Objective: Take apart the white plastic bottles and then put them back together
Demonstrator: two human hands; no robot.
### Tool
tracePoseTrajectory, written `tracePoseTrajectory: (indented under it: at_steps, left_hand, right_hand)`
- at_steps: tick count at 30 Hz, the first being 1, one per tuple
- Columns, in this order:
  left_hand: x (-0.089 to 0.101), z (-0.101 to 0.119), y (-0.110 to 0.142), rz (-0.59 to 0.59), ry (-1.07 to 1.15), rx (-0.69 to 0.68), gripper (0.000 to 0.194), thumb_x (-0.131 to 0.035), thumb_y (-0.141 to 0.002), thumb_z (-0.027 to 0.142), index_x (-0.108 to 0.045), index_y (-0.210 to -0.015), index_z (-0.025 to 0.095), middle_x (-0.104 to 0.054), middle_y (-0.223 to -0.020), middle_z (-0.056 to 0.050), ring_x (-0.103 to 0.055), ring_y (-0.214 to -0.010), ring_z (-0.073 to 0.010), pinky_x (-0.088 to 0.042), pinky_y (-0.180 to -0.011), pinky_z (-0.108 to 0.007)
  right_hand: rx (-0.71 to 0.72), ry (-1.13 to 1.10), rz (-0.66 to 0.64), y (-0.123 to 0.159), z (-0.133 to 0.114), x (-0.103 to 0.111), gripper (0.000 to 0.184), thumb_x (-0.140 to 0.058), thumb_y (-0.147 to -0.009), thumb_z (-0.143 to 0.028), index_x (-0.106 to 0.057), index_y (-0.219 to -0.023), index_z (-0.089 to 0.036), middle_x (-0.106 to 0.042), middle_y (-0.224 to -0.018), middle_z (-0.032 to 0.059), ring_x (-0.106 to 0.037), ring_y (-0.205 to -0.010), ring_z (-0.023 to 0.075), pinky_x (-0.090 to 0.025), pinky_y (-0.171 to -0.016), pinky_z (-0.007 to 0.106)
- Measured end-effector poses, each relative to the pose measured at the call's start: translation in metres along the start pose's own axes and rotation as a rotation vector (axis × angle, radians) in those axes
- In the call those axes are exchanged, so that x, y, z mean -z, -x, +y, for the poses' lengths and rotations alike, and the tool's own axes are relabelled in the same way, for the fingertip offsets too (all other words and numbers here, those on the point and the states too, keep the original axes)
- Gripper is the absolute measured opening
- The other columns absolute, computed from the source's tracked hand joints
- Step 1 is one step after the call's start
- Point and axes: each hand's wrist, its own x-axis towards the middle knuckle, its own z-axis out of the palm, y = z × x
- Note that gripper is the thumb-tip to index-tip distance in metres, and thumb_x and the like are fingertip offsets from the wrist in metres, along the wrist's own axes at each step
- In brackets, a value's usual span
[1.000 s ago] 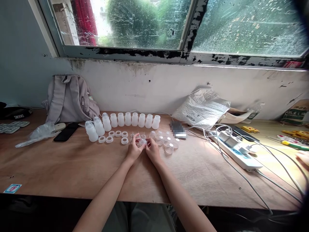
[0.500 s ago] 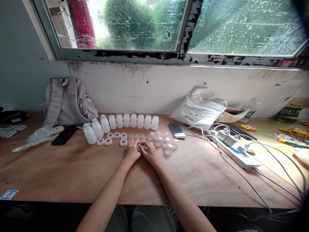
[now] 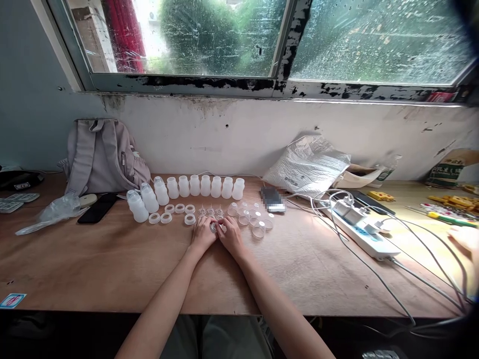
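Note:
My left hand (image 3: 202, 234) and my right hand (image 3: 229, 235) meet on the wooden table (image 3: 112, 259), fingers pinched together on one small clear plastic piece (image 3: 214, 227) pressed down between them. Just beyond lie white screw rings (image 3: 189, 219), small clear nipples (image 3: 210, 211) and several clear caps (image 3: 258, 230). Behind these stands a row of white plastic bottles (image 3: 194, 185); the three at the left end wear clear caps.
A grey backpack (image 3: 101, 157), black phone (image 3: 98, 208) and clear bag (image 3: 56, 209) sit at left. A white plastic bag (image 3: 307, 167), power strip (image 3: 359, 227) with cables, and tools lie at right. Another person's hand (image 3: 464, 237) shows at the right edge.
Both hands came down from holding the clear piece above the table to pressing it on the tabletop, slightly nearer to me. The camera shifted a little.

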Motion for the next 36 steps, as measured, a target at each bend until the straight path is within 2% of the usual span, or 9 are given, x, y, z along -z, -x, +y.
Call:
tracePoseTrajectory:
  at_steps: [9, 12, 15, 17, 20, 23, 25, 31, 36]
  left_hand:
    - [0.006, -0.004, 0.008, -0.059, -0.008, -0.054, 0.036, -0.060, -0.064, 0.026, -0.056, -0.099, 0.019, -0.054, -0.095, -0.007, -0.049, -0.091, -0.0226, -0.038, -0.079, -0.033]
    - [0.021, -0.009, 0.012, -0.066, 0.025, -0.181, 0.041, -0.059, -0.066, 0.024, -0.052, -0.106, 0.020, -0.054, -0.099, -0.007, -0.048, -0.094, -0.0212, -0.038, -0.083, -0.033]
    - [0.050, -0.018, 0.000, -0.055, -0.049, -0.253, 0.032, -0.050, -0.073, 0.024, -0.052, -0.105, 0.021, -0.057, -0.099, -0.005, -0.049, -0.096, -0.0205, -0.037, -0.086, -0.033]
    - [0.072, -0.026, -0.021, -0.046, -0.150, -0.137, 0.031, -0.041, -0.079, 0.028, -0.051, -0.107, 0.020, -0.059, -0.095, -0.007, -0.053, -0.090, -0.0207, -0.041, -0.079, -0.032]
    - [0.102, -0.040, -0.062, -0.049, -0.352, 0.129, 0.043, -0.037, -0.080, 0.036, -0.039, -0.119, 0.017, -0.062, -0.088, -0.010, -0.058, -0.083, -0.0250, -0.043, -0.070, -0.035]
    - [0.117, -0.052, -0.098, -0.049, -0.513, 0.251, 0.051, -0.037, -0.080, 0.036, -0.029, -0.125, 0.013, -0.061, -0.094, -0.016, -0.057, -0.089, -0.0299, -0.042, -0.070, -0.037]
    - [0.120, -0.058, -0.112, -0.052, -0.557, 0.309, 0.051, -0.039, -0.079, 0.033, -0.031, -0.123, 0.009, -0.060, -0.095, -0.019, -0.056, -0.090, -0.0324, -0.042, -0.070, -0.039]
    - [0.112, -0.068, -0.118, -0.020, -0.588, 0.289, 0.037, -0.036, -0.080, 0.025, -0.042, -0.111, 0.008, -0.060, -0.089, -0.020, -0.056, -0.087, -0.0342, -0.042, -0.065, -0.041]
    - [0.116, -0.064, -0.106, 0.021, -0.601, 0.173, 0.027, -0.034, -0.082, 0.027, -0.052, -0.097, 0.014, -0.055, -0.095, -0.015, -0.056, -0.082, -0.0286, -0.042, -0.064, -0.038]
  right_hand:
    - [-0.012, 0.014, -0.149, -0.002, 0.003, 0.006, 0.008, -0.049, -0.075, -0.025, -0.053, -0.081, -0.021, -0.055, -0.081, 0.0032, -0.049, -0.081, 0.0182, -0.036, -0.072, 0.029]
    - [-0.001, 0.024, -0.157, -0.002, 0.004, 0.007, 0.010, -0.050, -0.075, -0.026, -0.052, -0.084, -0.021, -0.054, -0.085, 0.0036, -0.049, -0.082, 0.0180, -0.036, -0.072, 0.029]
    - [0.005, 0.029, -0.164, -0.001, 0.003, 0.007, 0.013, -0.051, -0.074, -0.027, -0.051, -0.086, -0.021, -0.054, -0.087, 0.0037, -0.049, -0.084, 0.0181, -0.036, -0.073, 0.029]
    - [0.000, 0.020, -0.171, -0.001, 0.002, 0.007, 0.013, -0.050, -0.074, -0.026, -0.050, -0.086, -0.021, -0.054, -0.088, 0.0037, -0.049, -0.085, 0.0181, -0.036, -0.074, 0.029]
    - [-0.013, -0.003, -0.177, -0.001, 0.001, 0.007, 0.013, -0.049, -0.075, -0.026, -0.050, -0.086, -0.021, -0.054, -0.088, 0.0036, -0.048, -0.086, 0.0181, -0.036, -0.074, 0.029]
    - [-0.029, -0.014, -0.178, -0.001, 0.003, 0.006, 0.013, -0.050, -0.074, -0.027, -0.049, -0.085, -0.021, -0.054, -0.087, 0.0032, -0.049, -0.086, 0.0182, -0.035, -0.074, 0.030]
    - [-0.033, -0.020, -0.177, -0.001, 0.003, 0.006, 0.013, -0.050, -0.074, -0.028, -0.049, -0.085, -0.021, -0.054, -0.087, 0.0033, -0.049, -0.086, 0.0182, -0.035, -0.074, 0.030]
    - [-0.035, -0.030, -0.179, -0.001, 0.004, 0.006, 0.013, -0.049, -0.074, -0.028, -0.049, -0.086, -0.021, -0.054, -0.088, 0.0034, -0.049, -0.087, 0.0181, -0.035, -0.074, 0.029]
    - [-0.040, -0.030, -0.186, -0.001, 0.004, 0.005, 0.013, -0.050, -0.074, -0.028, -0.049, -0.085, -0.021, -0.054, -0.088, 0.0035, -0.049, -0.086, 0.0180, -0.035, -0.074, 0.030]
